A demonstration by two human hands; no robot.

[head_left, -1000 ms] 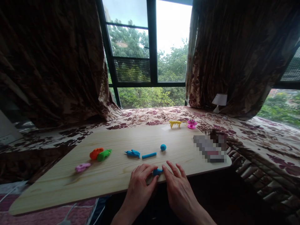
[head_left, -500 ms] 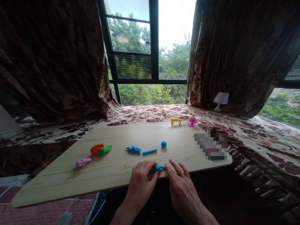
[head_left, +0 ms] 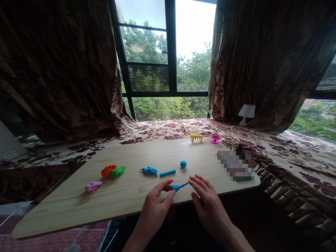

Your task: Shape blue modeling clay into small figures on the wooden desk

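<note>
Near the front edge of the wooden board [head_left: 126, 199], my left hand [head_left: 157, 201] pinches a piece of blue modelling clay [head_left: 177, 188] between thumb and fingers. The clay is thick at the left and tapers to a thin tail pointing right. Just past the tail's tip is my right hand [head_left: 207, 196], its fingers extended and holding nothing. Beyond the hands lie a blue clay roll [head_left: 167, 173], a blue clay ball [head_left: 183, 164] and a larger irregular blue clay lump [head_left: 149, 170].
Orange clay [head_left: 108, 170], green clay [head_left: 117, 172] and pink clay [head_left: 93, 186] lie on the left. A yellow four-legged figure [head_left: 196, 138] and a pink stand [head_left: 215, 138] are at the back. A blurred-out flat object [head_left: 235, 166] rests at right. A small lamp [head_left: 246, 112] stands beyond.
The clay's right end has become a longer, thinner tail. My right hand has come off it and moved slightly right, while my left hand keeps its pinch on the thick end.
</note>
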